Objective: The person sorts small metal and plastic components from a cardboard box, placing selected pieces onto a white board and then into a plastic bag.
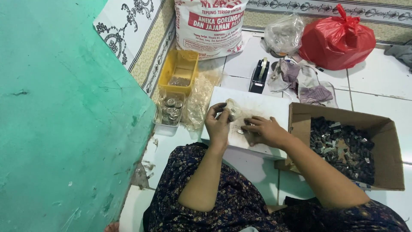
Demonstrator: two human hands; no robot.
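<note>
Nearest to view is the person's lap in a dark floral dress (223,202), both bare forearms reaching forward over a white board (257,107) that serves as a low worktop on the tiled floor (377,81). The left hand (218,122) is raised just above the board, its grip clenched on a small clear plastic packet (233,110) pinched between thumb and fingertips. The right hand (262,130) rests flat on the board just beside it, fingers curled down over a few small silvery pieces (240,131); whether it actually grasps any of them I cannot tell (they are too small to make out).

To the right, touching the board's edge, sits an open cardboard box (388,141) filled with a heap of dark little metal parts (343,146). To the left of the board lie a clear tub of round silver discs (171,112) and, behind it, a yellow plastic tray (180,71), with a loose crumple of clear plastic bags (199,101) between tub and board.

Farther back stand a black tape dispenser (260,75), some crumpled wrappers (300,81), a knotted clear bag (283,34), a red plastic bag (337,41) and a large white printed sack (210,25). A green wall (64,120) fills the left.
</note>
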